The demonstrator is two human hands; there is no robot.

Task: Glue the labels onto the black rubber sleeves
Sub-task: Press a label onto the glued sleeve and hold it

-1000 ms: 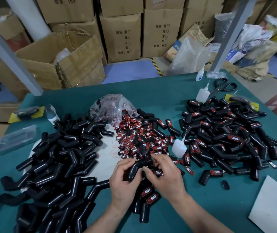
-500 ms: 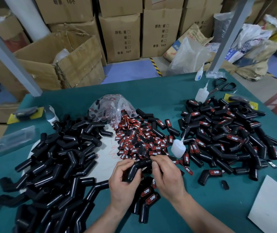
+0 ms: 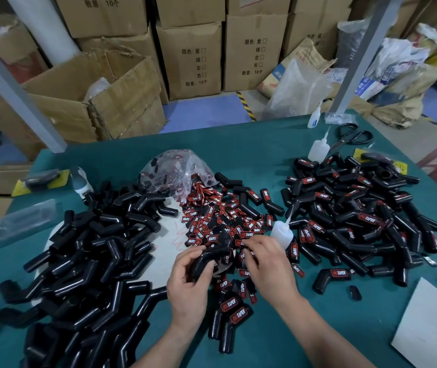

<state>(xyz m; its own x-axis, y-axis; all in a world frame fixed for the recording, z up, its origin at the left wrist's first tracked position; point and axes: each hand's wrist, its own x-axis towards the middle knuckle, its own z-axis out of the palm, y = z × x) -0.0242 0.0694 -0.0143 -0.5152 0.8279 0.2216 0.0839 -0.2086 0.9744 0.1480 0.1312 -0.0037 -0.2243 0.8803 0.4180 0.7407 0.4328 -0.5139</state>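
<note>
On the green tabletop (image 3: pixel 252 144), three lots.
- Person's left: big heap of bare sleeves (image 3: pixel 92 248), black, elbow-bent, no labels showing.
- Centre: loose labels (image 3: pixel 220 216), red and black, spilling from a clear plastic bag (image 3: pixel 175 168).
- Right: labelled sleeves (image 3: pixel 358 213), a heap of much the same spread, red tags visible on most.
- Near the wrists: a few finished pieces (image 3: pixel 233 312), tags facing up.

Progress, as a judgement: about halfway. The done heap and the undone heap look comparable, though neither can be counted. Plenty of labels remain, so supply is not the limit.

Left hand (image 3: pixel 188 285): fingers and thumb curled round one bent sleeve (image 3: pixel 206 257), held at the near edge of the label heap. No tag shows on the faces turned to the camera.

Right hand (image 3: pixel 268 266): just beside the bent sleeve, to its right, not touching it as far as I can see. Its fingertips bend down into the loose labels. Whether one is pinched is hidden, so I cannot tell.

Glue bottle (image 3: pixel 281 233): stands just beyond the right hand, nozzle pointing up and away, neither hand on it. A spare bottle (image 3: pixel 318 148) and scissors (image 3: pixel 352 136) sit well apart at the far right.

Likely step: picking a label for the bent sleeve. Gluing and pressing are not yet done.
</note>
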